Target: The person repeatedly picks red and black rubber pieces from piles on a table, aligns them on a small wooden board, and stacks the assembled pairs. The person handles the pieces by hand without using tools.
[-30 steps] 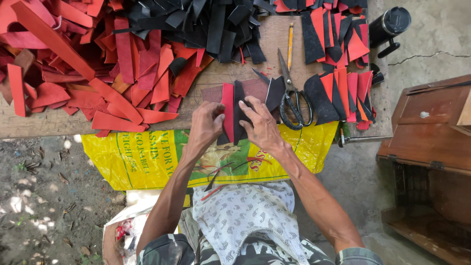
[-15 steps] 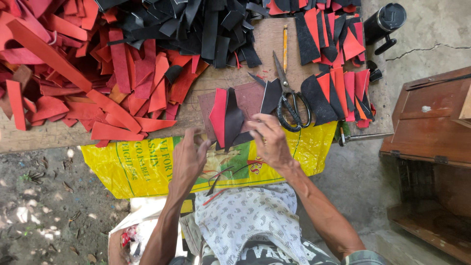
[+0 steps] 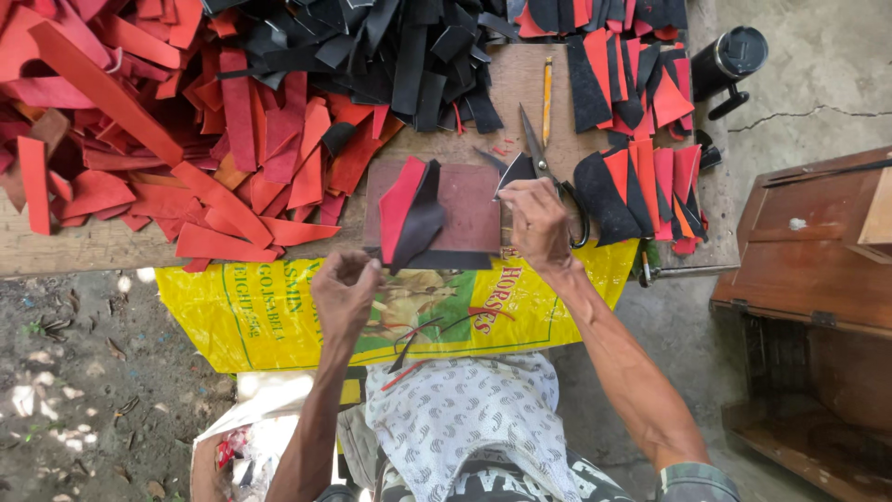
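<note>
The right hand (image 3: 537, 223) pinches a small black offcut (image 3: 517, 171) just beside the scissors (image 3: 548, 167); the left hand (image 3: 342, 293) hangs loosely curled and empty below the board (image 3: 469, 209). On the board lie 2 cut pieces (image 3: 412, 214), red and black. Judging by the sorted stacks (image 3: 641, 181) at right against the big heap of strips (image 3: 186, 121) across the tabletop (image 3: 84, 246), most cutting looks undone.

Bare dirt ground (image 3: 65, 372) at lower left, cracked concrete floor (image 3: 818, 84) upper right, brown wooden cabinet (image 3: 808, 270) at right, daylight throughout.
</note>
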